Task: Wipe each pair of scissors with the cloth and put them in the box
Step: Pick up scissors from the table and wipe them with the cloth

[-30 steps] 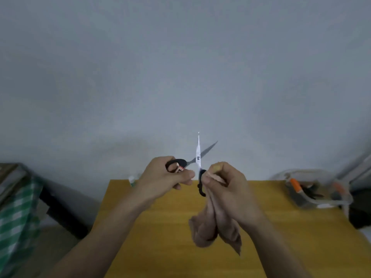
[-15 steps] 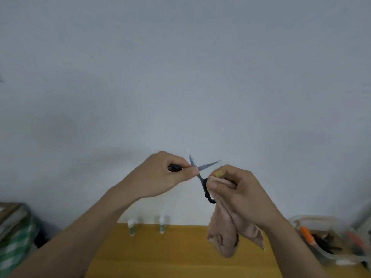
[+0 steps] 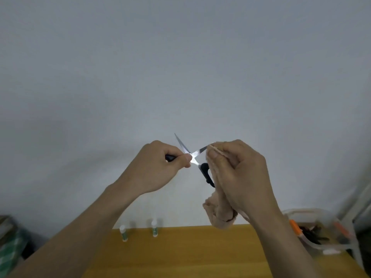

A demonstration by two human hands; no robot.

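A pair of black-handled scissors (image 3: 193,157) hangs in the air with its blades spread open, high above the table. My left hand (image 3: 158,167) grips one black handle, thumb and finger pinching near the pivot. My right hand (image 3: 239,173) holds a beige cloth (image 3: 219,209) and pinches it over the right-pointing blade, whose tip is hidden by the cloth. The other handle (image 3: 206,174) hangs free beside my right palm. The clear plastic box (image 3: 329,247) stands at the table's right edge with several scissors inside.
The yellow wooden table (image 3: 200,255) lies below my arms. Two small white-capped green tubes (image 3: 123,233) (image 3: 155,229) stand near its back edge. A green checked fabric (image 3: 10,247) sits at the far left. A grey wall fills the background.
My right hand has slid the cloth from the handle up onto the right blade. The scissors have rotated and opened wider. The view has tilted upward, showing less table.
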